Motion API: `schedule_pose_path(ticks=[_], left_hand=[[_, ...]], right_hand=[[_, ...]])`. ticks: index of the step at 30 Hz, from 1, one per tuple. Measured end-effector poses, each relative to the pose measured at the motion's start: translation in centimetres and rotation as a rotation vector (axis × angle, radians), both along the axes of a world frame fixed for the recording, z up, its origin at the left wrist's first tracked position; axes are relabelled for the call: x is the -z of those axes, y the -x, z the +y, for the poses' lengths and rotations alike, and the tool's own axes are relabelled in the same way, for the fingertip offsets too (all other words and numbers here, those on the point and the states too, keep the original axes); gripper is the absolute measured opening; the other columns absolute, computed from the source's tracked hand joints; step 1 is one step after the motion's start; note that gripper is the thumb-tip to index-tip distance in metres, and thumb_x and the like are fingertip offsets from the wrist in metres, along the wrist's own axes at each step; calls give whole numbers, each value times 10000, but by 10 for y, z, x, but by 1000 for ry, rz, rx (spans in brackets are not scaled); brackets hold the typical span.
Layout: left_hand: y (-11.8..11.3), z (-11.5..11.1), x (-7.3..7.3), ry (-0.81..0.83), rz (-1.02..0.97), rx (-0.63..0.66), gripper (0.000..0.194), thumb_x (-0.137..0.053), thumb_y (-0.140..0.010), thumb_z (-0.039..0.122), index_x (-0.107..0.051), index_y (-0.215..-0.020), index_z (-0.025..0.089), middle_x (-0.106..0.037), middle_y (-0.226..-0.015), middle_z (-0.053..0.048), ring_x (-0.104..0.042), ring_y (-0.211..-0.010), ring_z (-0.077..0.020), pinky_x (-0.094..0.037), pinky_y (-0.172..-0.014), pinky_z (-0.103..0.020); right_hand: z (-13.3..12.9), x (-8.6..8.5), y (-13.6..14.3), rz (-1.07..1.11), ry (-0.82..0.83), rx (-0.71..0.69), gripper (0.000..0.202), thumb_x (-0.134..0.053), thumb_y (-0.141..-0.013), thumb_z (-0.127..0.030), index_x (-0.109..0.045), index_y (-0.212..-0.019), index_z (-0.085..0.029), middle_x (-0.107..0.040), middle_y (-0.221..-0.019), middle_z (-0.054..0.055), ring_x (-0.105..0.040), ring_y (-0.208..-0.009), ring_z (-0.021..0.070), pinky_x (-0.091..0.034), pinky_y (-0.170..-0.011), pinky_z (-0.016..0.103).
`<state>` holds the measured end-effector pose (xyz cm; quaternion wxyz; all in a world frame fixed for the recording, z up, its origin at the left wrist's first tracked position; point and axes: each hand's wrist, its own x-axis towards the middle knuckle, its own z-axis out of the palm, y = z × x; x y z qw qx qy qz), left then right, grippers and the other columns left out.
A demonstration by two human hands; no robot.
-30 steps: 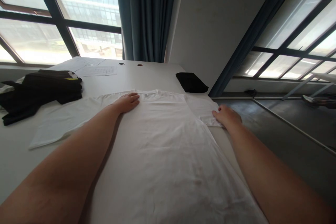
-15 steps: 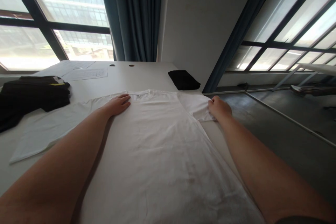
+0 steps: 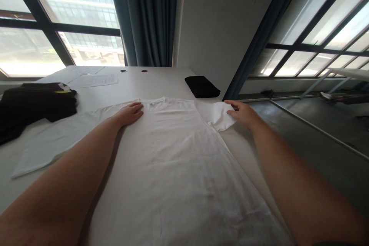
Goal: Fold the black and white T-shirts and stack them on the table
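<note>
A white T-shirt [image 3: 173,161] lies spread on the white table, its collar toward the far side. My left hand [image 3: 129,114] rests flat on the shirt's left shoulder area, fingers stretched out and holding nothing. At the end of the right sleeve [image 3: 220,115], my right hand [image 3: 240,113] has its thumb and fingers apart, touching or just beside the sleeve's edge. Another piece of white cloth [image 3: 57,144] reaches out to the left, partly behind my left forearm.
A heap of black clothes [image 3: 40,102] lies at the left, and a folded black cloth [image 3: 202,87] near the far right corner. Papers [image 3: 93,80] lie at the far left of the table [image 3: 155,82]. Beyond the right edge is grey floor.
My right hand has opened from its closed grip on the sleeve and its fingers now spread. The sleeve's end has shifted slightly. My left hand has stayed in place.
</note>
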<state>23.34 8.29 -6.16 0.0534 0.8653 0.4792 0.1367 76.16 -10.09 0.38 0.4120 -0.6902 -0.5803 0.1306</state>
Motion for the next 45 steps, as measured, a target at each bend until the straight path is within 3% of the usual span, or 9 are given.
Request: schedule_pose_path(ticks=[5, 11, 19, 24, 29, 33, 36, 38, 45], left_hand=[[-2, -5, -4, 11, 14, 1, 732, -382, -964, 585, -583, -1537, 176, -489, -1659, -96, -451, -1532, -296, -294, -1310, -389], [-3, -4, -3, 1, 14, -11, 705, -401, -962, 574, -594, -1528, 199, -507, -1648, -80, -452, -1532, -282, -295, -1308, -380], [-3, -2, -2, -9, 34, -6, 733, -382, -963, 591, -586, -1531, 175, -493, -1655, -96, -443, -1535, -279, -283, -1308, -363], [-3, -7, -6, -9, 60, -10, 727, -359, -974, 567, -578, -1533, 157, -492, -1650, -116, -464, -1517, -286, -310, -1296, -375], [-26, -32, -30, -85, 100, 79, 656, -381, -1000, 518, -574, -1541, 201, -491, -1648, -111, -468, -1503, -329, -325, -1285, -477], [-76, -67, -44, -95, 76, 326, 661, -323, -1063, 558, -483, -1615, 232, -452, -1686, -78, -455, -1523, -276, -300, -1296, -419], [-107, -87, -36, 6, 122, 459, 672, -296, -1082, 588, -413, -1660, 266, -380, -1729, -50, -334, -1601, -260, -229, -1322, -406], [-116, -93, -27, 55, 164, 496, 670, -276, -1088, 586, -368, -1680, 286, -322, -1752, -32, -244, -1636, -252, -180, -1334, -421], [-108, -84, -21, 93, 195, 432, 707, -246, -1087, 566, -326, -1696, 215, -216, -1779, -76, -172, -1654, -242, -149, -1338, -422]], right_hand=[[-15, -24, 40, -230, -103, -13, 630, -664, -867, -255, -649, -1495, -210, -756, -1330, 99, -727, -1132, 275, -547, -1075, 462], [-38, -42, 93, -328, -76, -236, 677, -605, -936, -269, -522, -1608, -279, -548, -1614, 63, -579, -1415, 326, -456, -1206, 526], [-40, -20, 135, -201, 190, -723, 751, -526, -1051, -519, -236, -1721, -342, -290, -1760, 34, -414, -1555, 326, -416, -1231, 519], [-37, -2, 149, -443, 440, -905, 717, -608, -1024, -499, -385, -1678, -309, -204, -1777, 25, -186, -1644, 308, -145, -1342, 489], [-36, 5, 151, -476, 409, -915, 729, -616, -1008, -487, -392, -1677, -303, -200, -1783, 33, -165, -1651, 304, -127, -1342, 491], [-31, 1, 136, -446, 286, -864, 634, -619, -991, -479, -531, -1586, -275, -433, -1697, 86, -410, -1547, 311, -315, -1270, 470], [-23, -6, 111, -535, 244, -697, 318, -678, -907, -352, -760, -1173, -197, -735, -1253, 128, -669, -1158, 298, -496, -1037, 418], [-20, -11, 93, -570, 354, -594, 158, -685, -870, -316, -761, -943, -198, -749, -985, 86, -676, -894, 248, -511, -832, 358], [-18, -17, 69, -521, 472, -548, 88, -698, -801, -278, -764, -828, -226, -723, -881, 28, -612, -763, 186, -428, -691, 292]])
